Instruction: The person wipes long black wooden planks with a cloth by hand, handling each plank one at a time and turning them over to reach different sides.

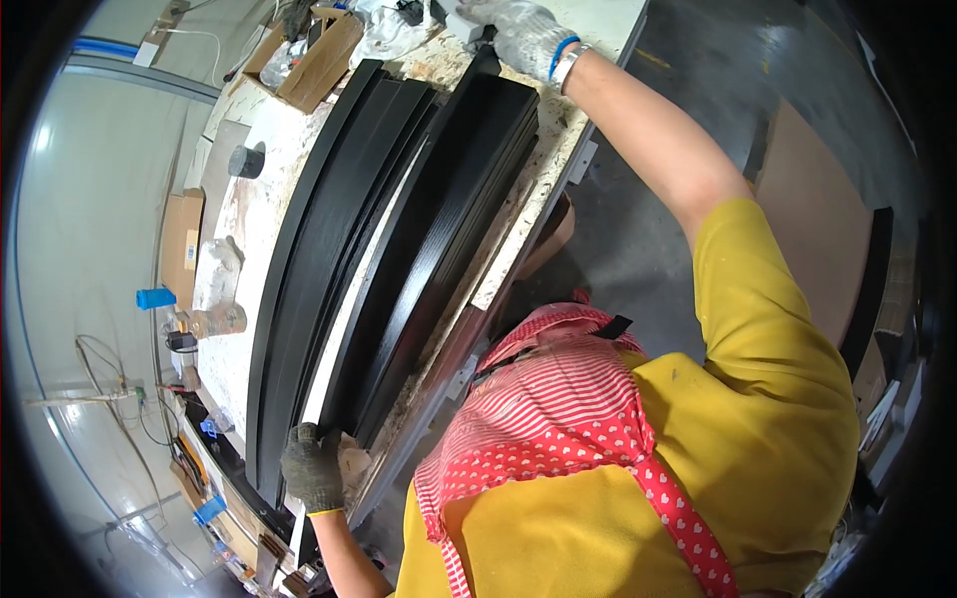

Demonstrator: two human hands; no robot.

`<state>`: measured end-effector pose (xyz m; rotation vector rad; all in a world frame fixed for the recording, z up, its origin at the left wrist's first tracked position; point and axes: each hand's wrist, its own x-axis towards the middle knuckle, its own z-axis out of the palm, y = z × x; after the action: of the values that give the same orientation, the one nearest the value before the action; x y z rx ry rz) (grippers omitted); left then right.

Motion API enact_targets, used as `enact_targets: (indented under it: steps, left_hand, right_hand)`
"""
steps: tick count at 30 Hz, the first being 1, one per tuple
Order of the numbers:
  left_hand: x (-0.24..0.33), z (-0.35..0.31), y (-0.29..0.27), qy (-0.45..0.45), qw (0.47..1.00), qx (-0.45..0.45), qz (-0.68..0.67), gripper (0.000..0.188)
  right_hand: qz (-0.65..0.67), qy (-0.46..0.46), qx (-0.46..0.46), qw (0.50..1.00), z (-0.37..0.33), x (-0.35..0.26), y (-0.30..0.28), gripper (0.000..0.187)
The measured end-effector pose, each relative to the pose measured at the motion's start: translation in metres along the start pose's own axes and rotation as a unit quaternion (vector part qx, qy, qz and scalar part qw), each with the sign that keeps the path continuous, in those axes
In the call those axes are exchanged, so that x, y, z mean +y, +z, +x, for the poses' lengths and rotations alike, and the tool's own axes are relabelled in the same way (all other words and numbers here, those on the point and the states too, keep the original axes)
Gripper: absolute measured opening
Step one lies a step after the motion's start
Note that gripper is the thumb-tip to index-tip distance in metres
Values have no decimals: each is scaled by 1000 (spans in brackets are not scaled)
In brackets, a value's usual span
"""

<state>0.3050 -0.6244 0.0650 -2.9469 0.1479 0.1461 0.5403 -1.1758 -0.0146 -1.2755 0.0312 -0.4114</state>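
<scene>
left hand (312, 468): black panel (434, 229) end | right hand (520, 42): near table edge (550, 184)

At the top edge, the white-gloved right hand (520, 38) is partly cut off, its hold unclear; at lower left, the dark-gloved left hand (314, 470) hides a corner of the nearer black molding (427, 234); small items (210, 510) farther left are indistinct

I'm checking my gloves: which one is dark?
The left hand's glove, dark with a yellow edge; the right hand's glove is whitish with a blue edge.
</scene>
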Motion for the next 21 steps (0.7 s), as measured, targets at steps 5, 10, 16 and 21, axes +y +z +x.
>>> enact_targets:
  steps: [5,10,16,21]
  left_hand:
    - [21,-18,10,-11,995,47,85,25]
    - [34,-26,12,-23,1000,7,-4,28]
    - [39,-13,18,-89,994,-61,-31,76]
    - [5,-13,38,-12,997,-44,-58,78]
  right_hand:
    - [-366,-257,-38,893,-2,16,-38,24]
    - [-182,19,-83,980,-22,-19,-12,29]
    - [-546,-240,-150,788,-28,-8,-20,32]
    - [-589,-206,-191,758,-45,-3,-26,50]
